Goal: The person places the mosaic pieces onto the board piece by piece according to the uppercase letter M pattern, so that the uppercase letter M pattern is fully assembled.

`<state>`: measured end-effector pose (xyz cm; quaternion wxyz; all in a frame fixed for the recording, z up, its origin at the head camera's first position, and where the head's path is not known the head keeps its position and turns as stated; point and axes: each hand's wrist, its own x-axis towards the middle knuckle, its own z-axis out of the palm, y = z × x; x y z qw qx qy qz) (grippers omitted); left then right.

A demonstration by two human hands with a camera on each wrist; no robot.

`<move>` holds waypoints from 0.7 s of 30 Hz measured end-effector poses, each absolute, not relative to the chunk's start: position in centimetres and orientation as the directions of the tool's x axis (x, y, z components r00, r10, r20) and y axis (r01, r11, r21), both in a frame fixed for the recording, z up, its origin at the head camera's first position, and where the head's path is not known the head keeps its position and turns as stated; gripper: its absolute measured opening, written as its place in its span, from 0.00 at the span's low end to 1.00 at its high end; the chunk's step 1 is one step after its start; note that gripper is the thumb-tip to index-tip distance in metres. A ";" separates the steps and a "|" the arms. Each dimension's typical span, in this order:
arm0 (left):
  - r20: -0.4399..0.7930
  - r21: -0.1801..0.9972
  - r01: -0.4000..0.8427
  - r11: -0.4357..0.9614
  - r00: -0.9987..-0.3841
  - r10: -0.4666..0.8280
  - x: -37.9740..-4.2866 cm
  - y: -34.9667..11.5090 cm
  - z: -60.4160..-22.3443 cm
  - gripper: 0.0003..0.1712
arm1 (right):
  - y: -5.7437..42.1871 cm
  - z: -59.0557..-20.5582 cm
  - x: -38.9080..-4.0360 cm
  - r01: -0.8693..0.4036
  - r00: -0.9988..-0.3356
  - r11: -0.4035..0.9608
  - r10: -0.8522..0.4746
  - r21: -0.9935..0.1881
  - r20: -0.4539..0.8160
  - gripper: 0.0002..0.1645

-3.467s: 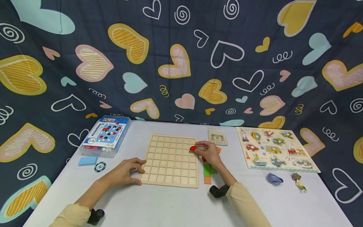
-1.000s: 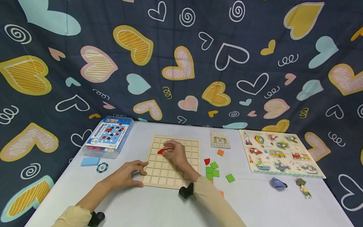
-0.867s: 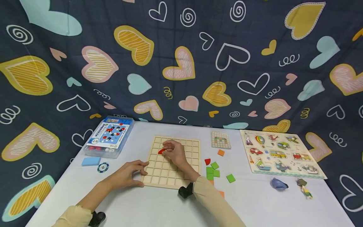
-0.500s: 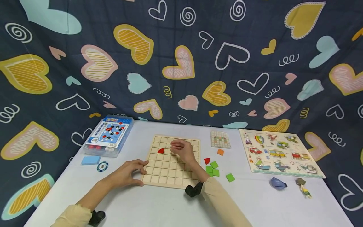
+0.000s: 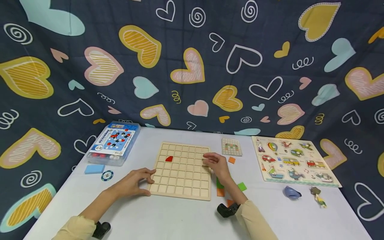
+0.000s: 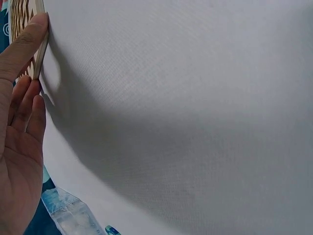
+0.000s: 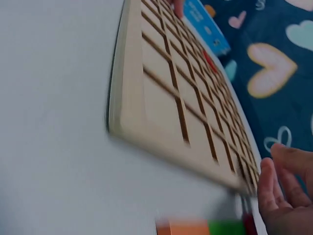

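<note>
A square wooden grid board lies on the white table. In one of its upper-left cells sits a red quarter-circle tile. My left hand rests against the board's left edge, thumb and fingers spread along it; the left wrist view shows the thumb right at the rim. Over the board's right edge hovers my right hand, fingers loosely bent with nothing between them. Beside and partly beneath that hand lie green tiles and orange tiles. Another dark red piece shows in the right wrist view.
A card with a grid pattern lies behind the right hand, a picture puzzle board farther right. Nearby are a blue whale-like toy and a small figure. At left stand a plastic case, blue block and round chip.
My right hand carried the red quarter-circle tile leftward onto the board, let it go in a cell, then drew back right to the board's right edge. The left hand has stayed put.
</note>
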<state>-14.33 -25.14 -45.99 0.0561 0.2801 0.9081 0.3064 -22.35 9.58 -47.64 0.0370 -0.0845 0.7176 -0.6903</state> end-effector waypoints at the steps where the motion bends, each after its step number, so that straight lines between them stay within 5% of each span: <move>1: 0.064 0.588 0.472 0.657 -0.837 0.543 -14.4 -25.1 -46.0 0.19 | 10.2 -47.5 -22.2 -0.059 -0.986 0.043 -0.159 -0.997 0.051 0.16; 11: 0.062 0.600 0.464 0.652 -0.839 0.540 -14.4 -25.3 -46.2 0.19 | 16.9 -46.7 -21.2 -0.020 -0.996 0.209 -0.086 -0.978 0.002 0.17; 21: 0.035 0.607 0.436 0.664 -0.850 0.526 -14.3 -25.1 -46.1 0.19 | 22.1 -45.7 -19.6 -0.102 -0.943 0.355 -0.331 -0.929 -0.023 0.19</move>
